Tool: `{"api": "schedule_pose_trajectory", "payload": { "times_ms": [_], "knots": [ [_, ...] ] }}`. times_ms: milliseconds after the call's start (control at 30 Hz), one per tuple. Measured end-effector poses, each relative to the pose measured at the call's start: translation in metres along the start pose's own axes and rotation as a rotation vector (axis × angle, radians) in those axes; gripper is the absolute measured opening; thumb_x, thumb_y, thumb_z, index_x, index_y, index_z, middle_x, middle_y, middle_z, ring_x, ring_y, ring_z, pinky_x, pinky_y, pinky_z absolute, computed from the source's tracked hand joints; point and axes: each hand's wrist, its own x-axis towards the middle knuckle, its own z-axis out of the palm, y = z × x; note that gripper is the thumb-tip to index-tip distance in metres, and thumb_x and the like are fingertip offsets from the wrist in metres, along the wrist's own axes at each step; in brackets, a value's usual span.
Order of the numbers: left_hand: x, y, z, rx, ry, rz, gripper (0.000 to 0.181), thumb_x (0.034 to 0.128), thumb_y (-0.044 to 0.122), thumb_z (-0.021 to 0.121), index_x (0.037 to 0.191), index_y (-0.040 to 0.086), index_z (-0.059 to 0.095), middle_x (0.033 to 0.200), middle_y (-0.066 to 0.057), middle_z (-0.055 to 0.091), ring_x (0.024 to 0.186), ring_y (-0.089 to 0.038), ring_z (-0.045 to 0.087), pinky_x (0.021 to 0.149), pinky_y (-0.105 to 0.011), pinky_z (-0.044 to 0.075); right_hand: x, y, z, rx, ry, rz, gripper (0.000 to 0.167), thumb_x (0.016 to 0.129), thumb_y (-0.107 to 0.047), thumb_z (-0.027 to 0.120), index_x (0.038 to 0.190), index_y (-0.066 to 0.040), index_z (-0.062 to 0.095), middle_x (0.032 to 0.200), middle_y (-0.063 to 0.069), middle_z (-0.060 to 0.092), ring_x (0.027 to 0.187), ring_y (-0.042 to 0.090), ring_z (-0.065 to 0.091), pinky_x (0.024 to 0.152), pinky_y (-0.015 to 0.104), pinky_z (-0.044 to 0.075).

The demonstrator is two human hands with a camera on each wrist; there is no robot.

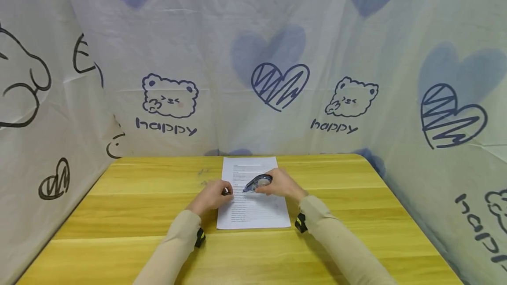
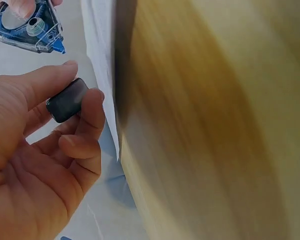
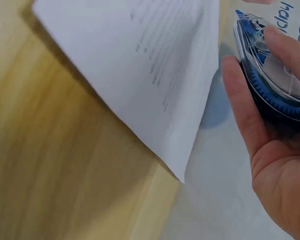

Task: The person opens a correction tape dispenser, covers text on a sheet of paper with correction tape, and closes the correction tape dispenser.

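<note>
A printed sheet of paper (image 1: 257,212) lies on the wooden table (image 1: 158,197). Over its middle, my right hand (image 1: 283,184) grips a clear and blue correction tape (image 1: 257,182) between thumb and fingers, its blue tip pointing left and down toward the text. My left hand (image 1: 210,196) is at the left edge of the sheet. In the left wrist view, its thumb and fingers pinch a small dark cap-like piece (image 2: 67,101), with the tape's tip just above it. Whether the tip touches the paper is unclear.
Behind the table and along both sides hangs a white curtain (image 1: 222,113) printed with hearts and bears. Each wrist carries a black band, one showing at the left sleeve (image 1: 200,237) and one at the right (image 1: 301,222).
</note>
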Motion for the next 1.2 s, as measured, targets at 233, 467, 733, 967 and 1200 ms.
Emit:
{"api": "schedule_pose_trajectory", "payload": {
  "times_ms": [233, 467, 733, 967, 1200],
  "knots": [
    [-0.003, -0.001, 0.003, 0.057, -0.044, -0.036, 0.031, 0.0831, 0.013, 0.077, 0.110, -0.002, 0.071, 0.104, -0.016, 0.071, 0.084, -0.018, 0.064, 0.077, -0.037, 0.054, 0.002, -0.002, 0.008, -0.064, -0.048, -0.059, 0.026, 0.078, -0.032, 0.083, 0.095, -0.015, 0.075, 0.083, -0.008, 0.071, 0.070, 0.006, 0.062, 0.067, 0.025, 0.051],
    [-0.003, 0.004, 0.000, 0.051, -0.074, -0.069, 0.041, 0.0801, 0.012, 0.081, 0.116, -0.004, 0.067, 0.101, -0.016, 0.071, 0.081, -0.017, 0.062, 0.074, -0.035, 0.053, 0.005, -0.002, 0.011, -0.094, -0.058, -0.081, 0.025, 0.078, -0.033, 0.083, 0.095, -0.016, 0.074, 0.083, -0.009, 0.071, 0.071, 0.006, 0.062, 0.069, 0.025, 0.051],
    [0.001, 0.002, -0.002, 0.097, -0.148, -0.044, 0.010, 0.0792, 0.008, 0.081, 0.086, 0.006, 0.074, 0.079, -0.002, 0.066, 0.070, -0.015, 0.052, 0.063, -0.028, 0.045, 0.005, -0.002, 0.015, -0.099, -0.049, -0.093, 0.022, 0.078, -0.032, 0.083, 0.088, -0.015, 0.074, 0.076, -0.009, 0.069, 0.064, 0.005, 0.058, 0.062, 0.023, 0.049],
    [0.002, 0.002, -0.003, 0.060, -0.150, -0.061, 0.007, 0.0796, 0.008, 0.080, 0.080, 0.007, 0.074, 0.070, 0.001, 0.061, 0.062, -0.012, 0.050, 0.057, -0.024, 0.042, 0.006, -0.004, 0.017, -0.103, -0.032, -0.102, 0.022, 0.078, -0.032, 0.083, 0.087, -0.015, 0.072, 0.074, -0.008, 0.067, 0.064, 0.005, 0.056, 0.062, 0.022, 0.046],
    [0.000, 0.004, -0.003, 0.034, -0.143, -0.087, 0.006, 0.0793, 0.005, 0.080, 0.082, 0.005, 0.075, 0.069, 0.001, 0.062, 0.060, -0.011, 0.051, 0.055, -0.023, 0.043, 0.005, -0.007, 0.017, -0.102, -0.029, -0.087, 0.022, 0.077, -0.031, 0.084, 0.087, -0.014, 0.072, 0.075, -0.007, 0.068, 0.062, 0.005, 0.058, 0.061, 0.023, 0.048]
  ]
}}
